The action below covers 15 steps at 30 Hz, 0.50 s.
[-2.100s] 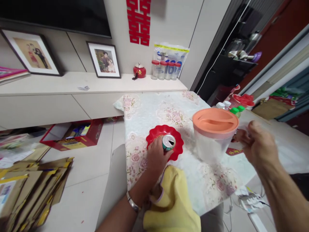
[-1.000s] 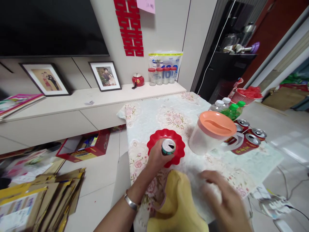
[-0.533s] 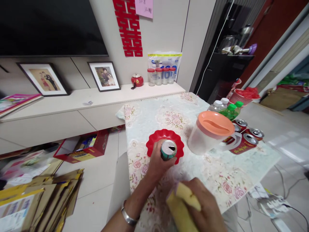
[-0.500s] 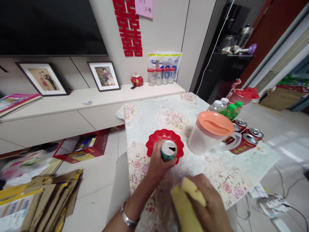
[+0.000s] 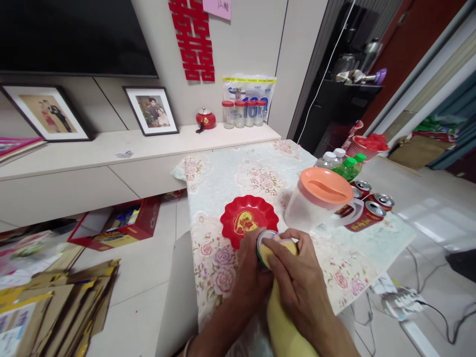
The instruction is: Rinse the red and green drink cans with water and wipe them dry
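My left hand is wrapped round a green can near the front of the flowered table. In my right hand is a yellow cloth, pressed against the top and right side of the can. The cloth's lower part hangs down below my right hand. Just beyond the can sits a red scalloped plate with a gold design. The fingers of both hands meet around the can and hide much of it.
Right of the plate stands a clear pitcher with an orange lid. Behind it are red cans and bottles with green caps and white caps. Left of the table, a red box and flattened cardboard lie on the floor.
The can has come off the red plate toward me, in my left hand. My right hand has brought the yellow cloth up against the can. The view has shifted slightly.
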### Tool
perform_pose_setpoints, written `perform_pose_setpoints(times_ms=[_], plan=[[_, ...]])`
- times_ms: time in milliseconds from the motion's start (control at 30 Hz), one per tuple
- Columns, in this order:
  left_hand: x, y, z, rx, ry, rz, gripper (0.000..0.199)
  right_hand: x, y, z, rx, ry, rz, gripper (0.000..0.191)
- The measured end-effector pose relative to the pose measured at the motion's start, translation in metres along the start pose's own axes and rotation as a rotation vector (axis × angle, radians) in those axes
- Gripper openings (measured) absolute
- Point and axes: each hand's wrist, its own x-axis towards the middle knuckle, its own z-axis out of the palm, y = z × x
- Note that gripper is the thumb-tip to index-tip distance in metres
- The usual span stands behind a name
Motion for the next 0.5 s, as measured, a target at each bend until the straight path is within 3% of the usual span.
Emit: perform_pose_setpoints(times_ms=[267,500], plan=[[-0.015,0.006,0.018,0.023,0.019,0.027,0.04,0.013,0.006,-0.005,-0.314,0.017,-0.001,0.016],[-0.023,0.007,0.022,-0.01,0.049,-0.021,0.041,0.002,-0.006,-0.011,-0.625,-0.084,0.065,0.017]])
